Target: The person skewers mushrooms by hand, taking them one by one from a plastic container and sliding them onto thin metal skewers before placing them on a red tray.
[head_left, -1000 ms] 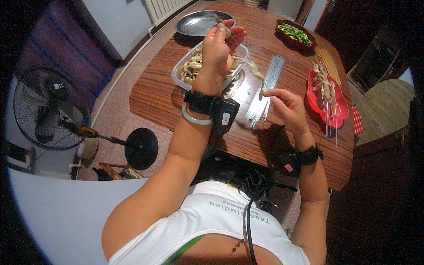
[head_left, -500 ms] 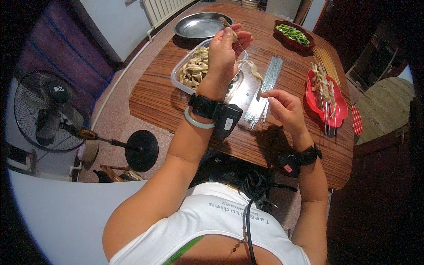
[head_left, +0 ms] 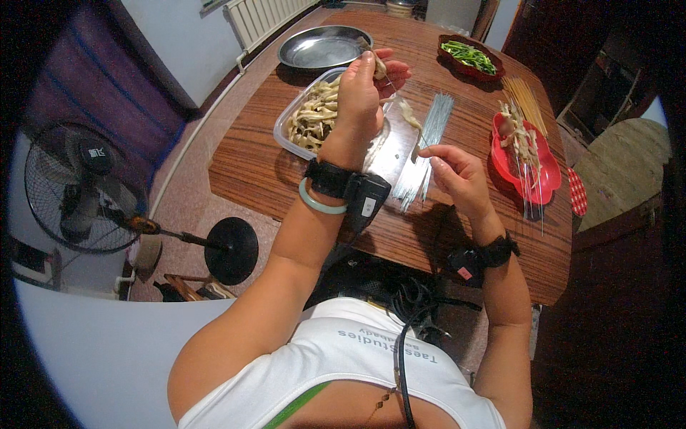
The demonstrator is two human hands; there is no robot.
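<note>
My left hand (head_left: 364,86) is raised over the right side of a clear plastic container (head_left: 286,139), its thumb pressing a pale torn mushroom strip (head_left: 379,68) against the fingers. Lower and to the right, my right hand (head_left: 457,175) pinches a thin metal skewer (head_left: 421,137) between thumb and forefinger. Another mushroom piece (head_left: 409,114) is threaded on that skewer, whose far end runs up toward my left hand. Whether the tip has entered the held strip is too fine to make out. More mushroom strips (head_left: 314,114) fill the container.
Loose metal skewers (head_left: 434,121) lie beneath my right hand. A red dish (head_left: 549,179) at the right holds skewered mushrooms, beside wooden skewers (head_left: 525,107). Behind are a steel plate (head_left: 321,47) and a dark red bowl (head_left: 493,74) of green vegetables. A fan (head_left: 78,186) stands left.
The strip in my left hand sits lower, more inside the fingers. My right hand keeps its pinch on the skewer almost in place. The whole view has shifted slightly.
</note>
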